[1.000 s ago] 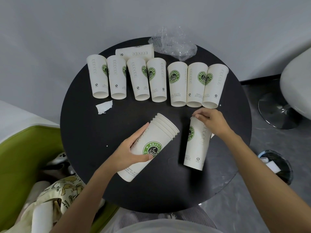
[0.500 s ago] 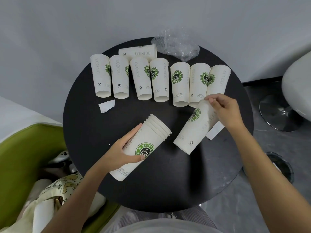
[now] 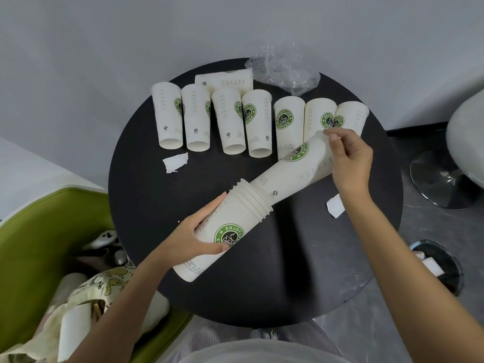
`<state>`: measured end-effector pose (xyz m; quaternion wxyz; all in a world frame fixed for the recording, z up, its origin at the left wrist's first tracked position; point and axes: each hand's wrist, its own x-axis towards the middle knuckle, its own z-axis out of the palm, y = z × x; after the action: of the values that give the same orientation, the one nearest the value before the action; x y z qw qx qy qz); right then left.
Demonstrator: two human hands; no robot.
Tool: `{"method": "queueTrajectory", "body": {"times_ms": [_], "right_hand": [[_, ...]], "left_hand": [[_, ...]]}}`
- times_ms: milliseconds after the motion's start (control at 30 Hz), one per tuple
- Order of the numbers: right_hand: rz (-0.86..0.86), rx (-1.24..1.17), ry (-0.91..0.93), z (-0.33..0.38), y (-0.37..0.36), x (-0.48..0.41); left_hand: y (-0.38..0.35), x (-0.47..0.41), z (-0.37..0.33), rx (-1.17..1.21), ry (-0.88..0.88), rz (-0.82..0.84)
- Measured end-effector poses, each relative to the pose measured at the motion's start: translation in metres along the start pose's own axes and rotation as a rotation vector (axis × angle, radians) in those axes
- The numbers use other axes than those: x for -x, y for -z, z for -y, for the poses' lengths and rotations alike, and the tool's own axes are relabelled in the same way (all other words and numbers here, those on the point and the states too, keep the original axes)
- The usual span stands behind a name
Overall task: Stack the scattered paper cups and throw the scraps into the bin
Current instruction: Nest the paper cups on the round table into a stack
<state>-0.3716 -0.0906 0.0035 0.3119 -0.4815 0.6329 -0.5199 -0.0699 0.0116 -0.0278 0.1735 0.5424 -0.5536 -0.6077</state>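
Paper cup (image 3: 296, 166), rim pinched by the right hand (image 3: 351, 158), is lodged base-first in the stack (image 3: 235, 218) gripped by the left hand (image 3: 199, 237). Next, it must be pushed home toward seven o'clock.

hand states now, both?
Left hand: grips the nested stack of white paper cups.
Right hand: holds one white paper cup, its base in that stack's mouth.

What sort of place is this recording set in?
Probably an indoor lounge or break corner: a small round black table by a plain grey wall, a green upholstered seat, a white pedestal chair, and a bin on the floor.
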Motion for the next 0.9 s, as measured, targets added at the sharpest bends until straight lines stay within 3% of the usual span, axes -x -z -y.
{"method": "queueTrajectory", "body": {"times_ms": [333, 900], "right_hand": [[0.261, -0.06, -0.007, 0.004, -0.037, 0.033], [0.428, -0.014, -0.032, 0.004, -0.059, 0.068]], "left_hand": [[-0.012, 0.005, -0.001, 0.133, -0.017, -0.012], [-0.017, 0.01, -0.002, 0.203, -0.063, -0.016]]}}
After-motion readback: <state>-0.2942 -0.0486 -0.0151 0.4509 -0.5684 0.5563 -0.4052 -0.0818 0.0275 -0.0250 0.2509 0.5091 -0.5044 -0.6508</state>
